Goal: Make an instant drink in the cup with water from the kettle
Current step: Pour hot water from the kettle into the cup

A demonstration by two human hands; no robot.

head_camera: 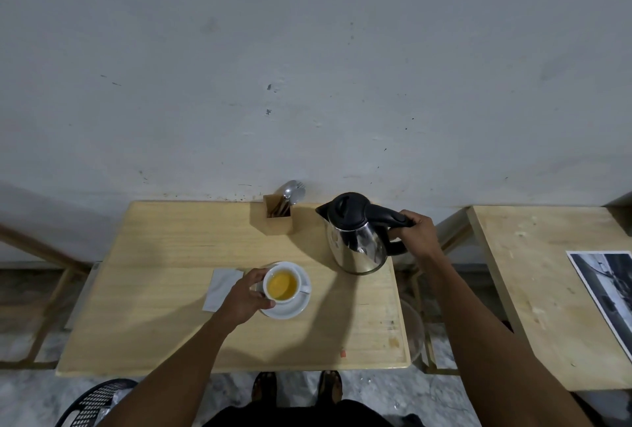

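- Cup [282,284], white, sat on a white saucer [290,307] near the middle of the wooden table [171,289]; it held yellow-orange liquid close to the rim.
- Left hand [247,296] was wrapped around the cup's left side, thumb at the near edge, fingers curled along the far side.
- Right hand [415,231] was closed around the black handle of the steel kettle [355,235].
- Kettle stood upright at the table's right rear, lid down, spout pointing left; whether its base touched the tabletop or was raised slightly could not be told.
- White paper sachet [220,288] lay flat just left of the saucer, partly under the left hand.
- Wooden cutlery holder [277,219] stood at the rear edge, left of the kettle, with spoons [290,192] and a fork sticking up.
- Second wooden table [547,289] stood to the right, apart, with a black-and-white print [612,289] on it.
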